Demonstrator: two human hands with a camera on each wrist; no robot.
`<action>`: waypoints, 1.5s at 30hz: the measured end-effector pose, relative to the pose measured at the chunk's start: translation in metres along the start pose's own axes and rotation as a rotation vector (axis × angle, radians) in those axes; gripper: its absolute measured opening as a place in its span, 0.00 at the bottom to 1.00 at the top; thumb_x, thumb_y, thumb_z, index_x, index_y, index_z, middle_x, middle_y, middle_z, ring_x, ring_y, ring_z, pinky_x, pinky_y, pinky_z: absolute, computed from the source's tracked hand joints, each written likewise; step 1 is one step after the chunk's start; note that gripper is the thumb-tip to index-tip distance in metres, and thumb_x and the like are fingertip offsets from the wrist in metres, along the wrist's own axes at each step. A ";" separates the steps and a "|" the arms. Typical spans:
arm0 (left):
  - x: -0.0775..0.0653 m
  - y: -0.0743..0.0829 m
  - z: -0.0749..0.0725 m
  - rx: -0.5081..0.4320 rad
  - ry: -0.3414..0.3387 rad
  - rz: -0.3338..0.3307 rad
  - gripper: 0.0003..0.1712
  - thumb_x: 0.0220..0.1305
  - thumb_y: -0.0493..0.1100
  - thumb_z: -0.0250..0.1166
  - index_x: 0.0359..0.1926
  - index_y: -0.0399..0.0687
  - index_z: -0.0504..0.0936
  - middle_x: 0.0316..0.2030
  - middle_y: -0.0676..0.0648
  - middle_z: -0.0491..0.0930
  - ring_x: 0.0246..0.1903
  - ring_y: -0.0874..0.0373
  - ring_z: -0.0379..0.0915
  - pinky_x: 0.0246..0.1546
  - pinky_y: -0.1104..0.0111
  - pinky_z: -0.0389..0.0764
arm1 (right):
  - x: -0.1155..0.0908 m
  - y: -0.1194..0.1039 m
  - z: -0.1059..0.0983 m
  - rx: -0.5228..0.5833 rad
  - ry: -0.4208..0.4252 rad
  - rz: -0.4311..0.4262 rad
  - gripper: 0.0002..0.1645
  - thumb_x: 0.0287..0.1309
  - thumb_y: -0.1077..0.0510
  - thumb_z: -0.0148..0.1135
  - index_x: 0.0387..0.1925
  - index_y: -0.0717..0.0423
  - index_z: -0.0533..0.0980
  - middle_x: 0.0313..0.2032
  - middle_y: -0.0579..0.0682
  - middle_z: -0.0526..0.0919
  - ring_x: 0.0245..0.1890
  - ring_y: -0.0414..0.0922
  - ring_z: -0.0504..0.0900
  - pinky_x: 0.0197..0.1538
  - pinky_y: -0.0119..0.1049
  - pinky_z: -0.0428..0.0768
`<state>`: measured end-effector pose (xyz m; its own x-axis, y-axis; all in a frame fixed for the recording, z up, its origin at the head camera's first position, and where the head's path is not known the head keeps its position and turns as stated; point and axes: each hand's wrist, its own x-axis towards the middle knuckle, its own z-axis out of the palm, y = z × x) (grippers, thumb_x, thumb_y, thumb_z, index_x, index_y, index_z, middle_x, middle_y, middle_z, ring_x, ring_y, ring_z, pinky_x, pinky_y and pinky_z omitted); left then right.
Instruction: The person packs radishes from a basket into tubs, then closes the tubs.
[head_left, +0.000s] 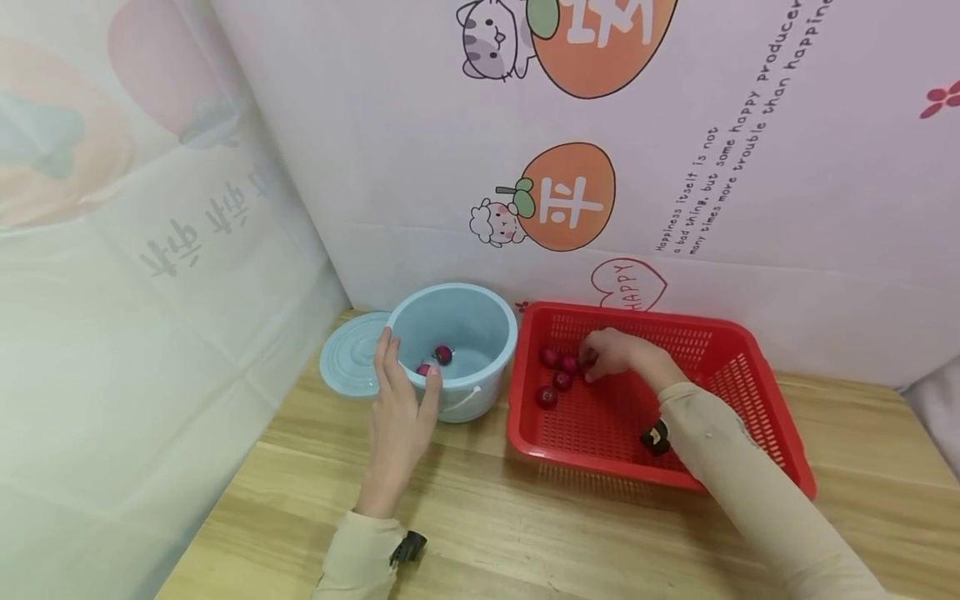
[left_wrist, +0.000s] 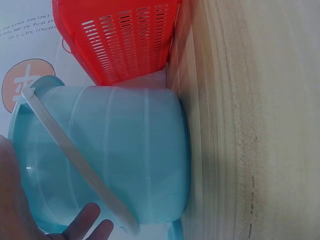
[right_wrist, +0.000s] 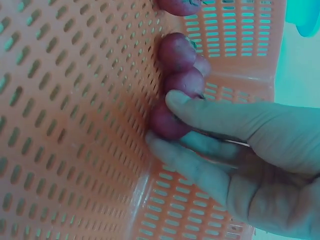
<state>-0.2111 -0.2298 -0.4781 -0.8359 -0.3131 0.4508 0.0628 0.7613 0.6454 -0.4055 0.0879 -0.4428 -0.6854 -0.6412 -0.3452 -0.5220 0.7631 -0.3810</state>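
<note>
While the right hand (head_left: 611,350) pinches one round red fruit (right_wrist: 167,120) between thumb and fingers, I see that fruit is inside the red basket (head_left: 607,425), by the wall. Four more fruits (right_wrist: 177,52) sit close by it in there. My left hand (head_left: 401,417) has its fingers out long at the rim of the blue bucket (head_left: 480,333); I cannot tell how hard it presses. Two fruits in the bucket (head_left: 444,356) look done, so I would say five are left, counting the pinched one. The lid (head_left: 348,358) is off, beside the bucket.
</note>
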 end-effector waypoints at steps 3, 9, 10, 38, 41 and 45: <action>0.000 0.000 -0.001 -0.002 -0.002 -0.002 0.45 0.81 0.65 0.48 0.83 0.42 0.48 0.84 0.57 0.42 0.17 0.54 0.64 0.15 0.63 0.66 | -0.001 0.001 -0.002 0.020 -0.011 0.000 0.19 0.62 0.62 0.74 0.52 0.67 0.82 0.49 0.62 0.85 0.54 0.59 0.82 0.61 0.59 0.79; 0.000 0.002 0.000 -0.006 -0.002 -0.002 0.45 0.81 0.65 0.48 0.82 0.42 0.49 0.84 0.57 0.41 0.17 0.54 0.63 0.15 0.63 0.66 | -0.004 0.003 -0.008 0.067 0.002 -0.011 0.17 0.63 0.60 0.74 0.50 0.64 0.83 0.48 0.58 0.86 0.51 0.56 0.82 0.58 0.56 0.81; 0.000 0.003 0.000 -0.006 -0.002 -0.002 0.45 0.81 0.65 0.48 0.82 0.42 0.49 0.84 0.57 0.41 0.17 0.54 0.63 0.15 0.63 0.66 | -0.005 0.003 -0.009 0.074 0.006 -0.019 0.16 0.63 0.60 0.74 0.49 0.64 0.84 0.47 0.58 0.86 0.50 0.55 0.83 0.57 0.56 0.81; -0.001 0.001 0.002 0.009 -0.013 -0.018 0.46 0.81 0.65 0.48 0.84 0.45 0.46 0.84 0.59 0.40 0.15 0.55 0.61 0.15 0.63 0.65 | -0.018 -0.002 -0.027 0.427 0.162 -0.213 0.22 0.69 0.55 0.71 0.61 0.59 0.82 0.55 0.53 0.87 0.56 0.51 0.84 0.60 0.50 0.82; -0.001 0.001 0.001 0.006 -0.009 -0.015 0.46 0.81 0.65 0.48 0.84 0.45 0.46 0.84 0.59 0.39 0.15 0.56 0.60 0.15 0.63 0.64 | -0.019 -0.003 -0.029 0.486 0.165 -0.227 0.24 0.69 0.55 0.71 0.62 0.59 0.81 0.57 0.55 0.86 0.58 0.51 0.83 0.62 0.51 0.80; 0.000 0.001 0.001 0.004 -0.009 -0.018 0.46 0.81 0.65 0.48 0.84 0.45 0.46 0.84 0.60 0.39 0.15 0.56 0.60 0.15 0.63 0.64 | -0.019 -0.004 -0.030 0.514 0.183 -0.230 0.24 0.70 0.53 0.70 0.63 0.58 0.81 0.57 0.56 0.86 0.59 0.50 0.82 0.65 0.54 0.77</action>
<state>-0.2114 -0.2287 -0.4782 -0.8417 -0.3215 0.4339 0.0461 0.7577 0.6509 -0.4061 0.0993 -0.4087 -0.6841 -0.7261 -0.0689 -0.3858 0.4403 -0.8107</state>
